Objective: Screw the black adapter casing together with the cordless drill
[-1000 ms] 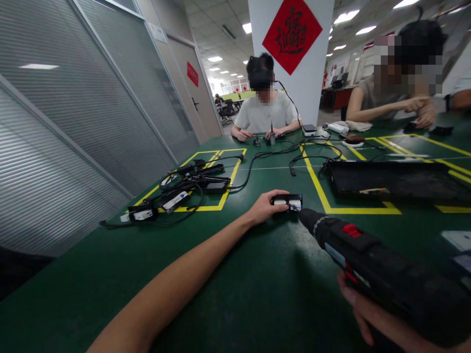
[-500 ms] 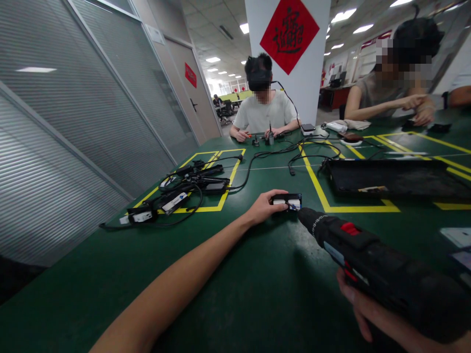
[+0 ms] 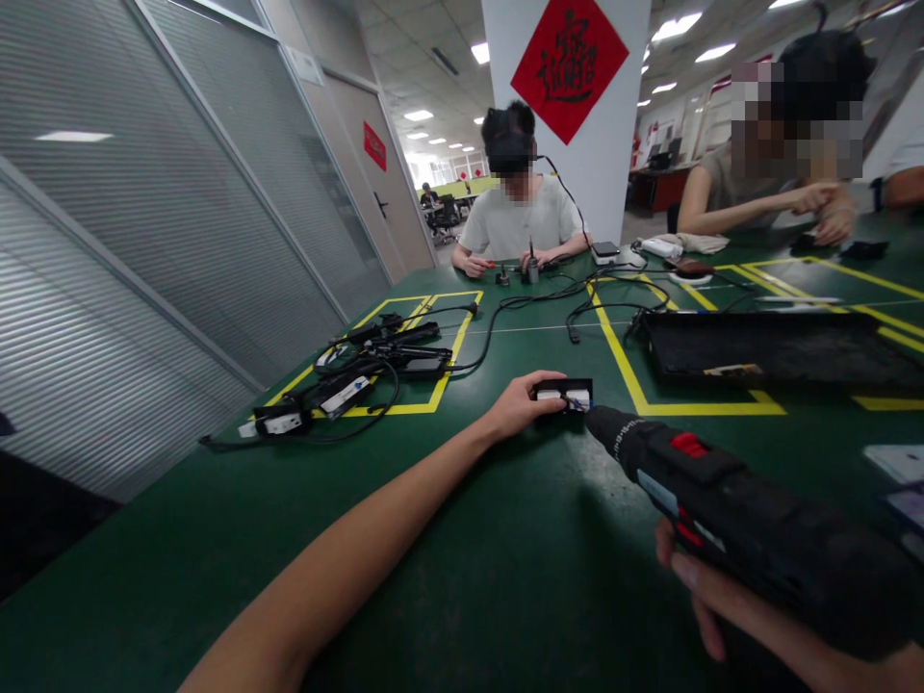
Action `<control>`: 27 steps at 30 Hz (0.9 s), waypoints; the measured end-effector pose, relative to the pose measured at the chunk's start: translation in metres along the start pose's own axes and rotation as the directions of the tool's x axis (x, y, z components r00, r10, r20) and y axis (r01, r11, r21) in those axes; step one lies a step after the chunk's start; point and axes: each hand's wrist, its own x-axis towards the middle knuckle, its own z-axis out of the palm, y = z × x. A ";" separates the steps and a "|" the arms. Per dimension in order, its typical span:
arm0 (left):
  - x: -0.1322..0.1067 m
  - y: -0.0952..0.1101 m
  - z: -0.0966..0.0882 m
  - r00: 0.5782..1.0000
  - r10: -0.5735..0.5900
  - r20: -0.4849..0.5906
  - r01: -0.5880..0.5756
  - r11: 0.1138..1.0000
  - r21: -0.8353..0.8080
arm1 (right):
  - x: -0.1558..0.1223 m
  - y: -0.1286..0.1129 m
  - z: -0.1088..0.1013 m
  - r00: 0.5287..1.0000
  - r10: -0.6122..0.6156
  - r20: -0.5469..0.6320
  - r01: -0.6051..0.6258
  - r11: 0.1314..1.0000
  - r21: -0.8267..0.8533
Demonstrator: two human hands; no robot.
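My left hand (image 3: 524,404) grips the left end of a small black case with a white interior (image 3: 576,395), thumb in front and fingers behind, on the green table. Some blue shows at the case's right end. A black and red cordless drill (image 3: 722,491) is held in my right hand (image 3: 711,597), whose fingers wrap round the handle below the body. The drill's chuck points left at the right end of the case. Whether its bit touches the case is too small to tell.
Black power adapters with cables (image 3: 382,361) lie in a yellow-taped area at left. A black tray (image 3: 786,351) stands at right. Loose cables (image 3: 577,289) cross the table's middle. One person (image 3: 524,212) sits opposite, handling small parts; another person (image 3: 757,202) sits at right.
The drill's rear end has shifted slightly upward, while its chuck stays at the case's right end. My left hand and the case look almost unmoved.
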 end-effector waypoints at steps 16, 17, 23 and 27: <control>0.000 0.002 0.001 1.000 -0.002 0.009 0.003 1.000 -0.019 | 0.005 0.020 0.006 1.000 -0.001 -0.022 0.003 0.998 0.061; 0.000 0.002 0.001 1.000 -0.003 0.013 0.003 1.000 -0.026 | 0.006 0.023 0.007 0.999 0.004 -0.034 -0.002 0.999 0.054; 0.001 0.003 0.002 1.000 0.007 0.016 -0.006 0.999 -0.047 | 0.010 0.036 0.010 0.996 0.012 -0.084 -0.011 1.000 0.011; 0.001 0.000 0.002 1.000 0.017 0.015 -0.016 0.999 -0.049 | 0.015 0.034 0.008 0.999 0.026 -0.048 -0.030 0.996 -0.083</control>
